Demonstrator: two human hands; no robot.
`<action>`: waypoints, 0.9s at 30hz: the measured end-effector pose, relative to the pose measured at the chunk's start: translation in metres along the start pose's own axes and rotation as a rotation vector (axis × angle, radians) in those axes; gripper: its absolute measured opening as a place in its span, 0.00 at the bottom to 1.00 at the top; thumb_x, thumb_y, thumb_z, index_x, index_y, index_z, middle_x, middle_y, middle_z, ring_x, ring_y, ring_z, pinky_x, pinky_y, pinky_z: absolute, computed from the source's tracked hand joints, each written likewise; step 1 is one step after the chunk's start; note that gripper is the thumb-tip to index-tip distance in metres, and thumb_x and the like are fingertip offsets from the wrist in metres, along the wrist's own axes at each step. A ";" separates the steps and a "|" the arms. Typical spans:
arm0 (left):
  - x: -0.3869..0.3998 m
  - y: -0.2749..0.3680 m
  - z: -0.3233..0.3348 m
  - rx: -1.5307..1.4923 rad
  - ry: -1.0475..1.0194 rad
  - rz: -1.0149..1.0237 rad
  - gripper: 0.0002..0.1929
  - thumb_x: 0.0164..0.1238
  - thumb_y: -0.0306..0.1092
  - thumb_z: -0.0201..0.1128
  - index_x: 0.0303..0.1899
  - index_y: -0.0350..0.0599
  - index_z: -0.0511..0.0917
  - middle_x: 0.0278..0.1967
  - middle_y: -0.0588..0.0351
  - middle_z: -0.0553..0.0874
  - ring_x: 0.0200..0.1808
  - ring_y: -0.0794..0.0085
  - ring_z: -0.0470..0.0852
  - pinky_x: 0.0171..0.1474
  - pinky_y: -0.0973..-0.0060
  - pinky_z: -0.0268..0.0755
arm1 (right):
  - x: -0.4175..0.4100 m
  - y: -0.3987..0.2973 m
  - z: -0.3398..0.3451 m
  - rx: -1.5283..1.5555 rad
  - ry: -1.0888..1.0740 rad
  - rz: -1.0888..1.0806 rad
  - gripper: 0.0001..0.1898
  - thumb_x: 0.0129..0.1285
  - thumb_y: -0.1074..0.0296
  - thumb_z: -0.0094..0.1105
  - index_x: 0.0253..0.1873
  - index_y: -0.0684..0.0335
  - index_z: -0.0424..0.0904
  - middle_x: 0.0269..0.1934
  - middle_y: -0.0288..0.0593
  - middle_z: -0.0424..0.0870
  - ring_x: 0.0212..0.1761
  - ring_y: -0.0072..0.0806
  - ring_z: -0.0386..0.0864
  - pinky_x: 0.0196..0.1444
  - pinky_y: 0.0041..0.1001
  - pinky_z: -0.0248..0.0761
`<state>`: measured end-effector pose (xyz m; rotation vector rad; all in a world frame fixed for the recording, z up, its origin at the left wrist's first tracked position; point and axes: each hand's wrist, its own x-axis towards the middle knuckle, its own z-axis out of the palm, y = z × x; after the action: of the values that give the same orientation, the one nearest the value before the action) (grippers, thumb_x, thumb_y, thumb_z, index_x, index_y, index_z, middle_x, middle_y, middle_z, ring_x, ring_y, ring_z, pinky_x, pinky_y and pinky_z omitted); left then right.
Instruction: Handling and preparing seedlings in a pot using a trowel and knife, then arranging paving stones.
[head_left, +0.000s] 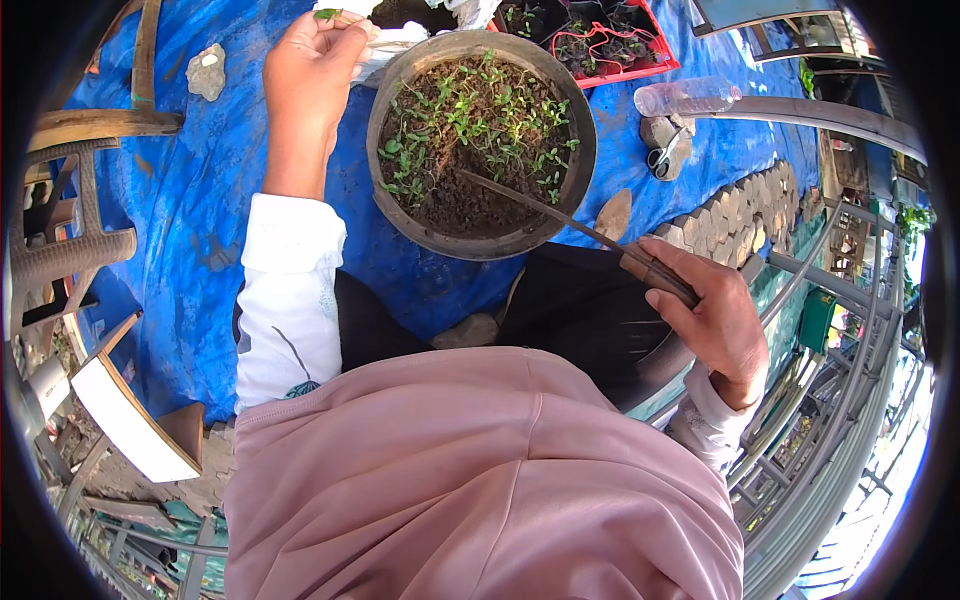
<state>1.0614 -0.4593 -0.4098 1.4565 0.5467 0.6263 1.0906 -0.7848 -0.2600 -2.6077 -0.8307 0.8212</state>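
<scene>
A round pot (382, 199) of dark soil stands before me, crowded with small green seedlings (465, 112). My left hand (319, 60), beyond the pot's left rim, pinches a seedling (328, 14) with a small green leaf between thumb and fingers. In my right hand (701, 300) is the handle of a long thin tool (555, 214); its exact kind cannot be told. The tool reaches over the near right rim, and its tip is at the bare soil (472, 206) near the middle. Behind the pot a white bag (476, 11) surrounds more dark soil (412, 13).
A blue tarpaulin (187, 225) covers the ground. A red crate (626, 75) with dark-leaved plants stands at the back right, near a clear plastic bottle (682, 97). Scissors (664, 159) lie on stones. A stone (206, 73) and wooden chair parts (105, 127) are at left.
</scene>
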 end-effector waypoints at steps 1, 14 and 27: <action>0.001 0.000 -0.003 -0.006 0.002 -0.003 0.05 0.61 0.30 0.58 0.38 0.43 0.77 0.33 0.60 0.83 0.30 0.84 0.77 0.33 0.88 0.66 | -0.001 -0.002 -0.003 -0.006 -0.002 0.002 0.22 0.49 0.73 0.59 0.53 0.61 0.73 0.38 0.51 0.80 0.38 0.43 0.79 0.41 0.31 0.71; 0.000 0.001 -0.013 -0.268 -0.086 -0.045 0.04 0.59 0.22 0.55 0.35 0.37 0.75 0.24 0.60 0.77 0.23 0.81 0.73 0.26 0.86 0.63 | -0.004 -0.026 -0.013 0.045 0.144 0.063 0.21 0.52 0.75 0.59 0.54 0.66 0.72 0.36 0.49 0.82 0.37 0.24 0.79 0.42 0.22 0.69; -0.003 0.007 -0.001 -0.028 -0.044 -0.073 0.02 0.58 0.26 0.57 0.31 0.39 0.76 0.24 0.61 0.78 0.24 0.81 0.74 0.27 0.84 0.64 | 0.026 -0.038 0.043 -0.219 0.079 0.041 0.17 0.53 0.66 0.58 0.50 0.59 0.75 0.32 0.52 0.79 0.34 0.47 0.77 0.35 0.37 0.70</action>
<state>1.0586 -0.4605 -0.4031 1.4145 0.5524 0.5411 1.0654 -0.7353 -0.2897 -2.8361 -0.8930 0.6662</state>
